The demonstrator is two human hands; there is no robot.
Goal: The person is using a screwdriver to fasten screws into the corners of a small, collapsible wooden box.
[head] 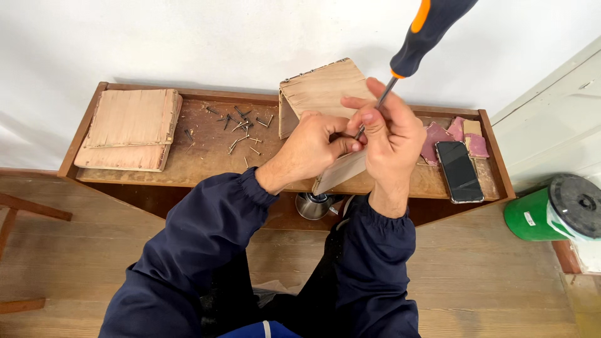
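Screws (241,128) on table (206,166), between board stack (130,128) and box (322,94)

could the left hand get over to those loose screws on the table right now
Probably yes. The screws lie in the open on the table just left of the left hand, with nothing between them. But that hand is steadying the wooden box, so it would have to let go first.

Pale, matt, rough-grained wood is seen in the box (325,94) and the stacked boards (130,128). The screwdriver (416,44) is made of glossy black and orange plastic with a metal shaft. The phone (459,171) is glossy glass; the screws (241,128) are dull metal.
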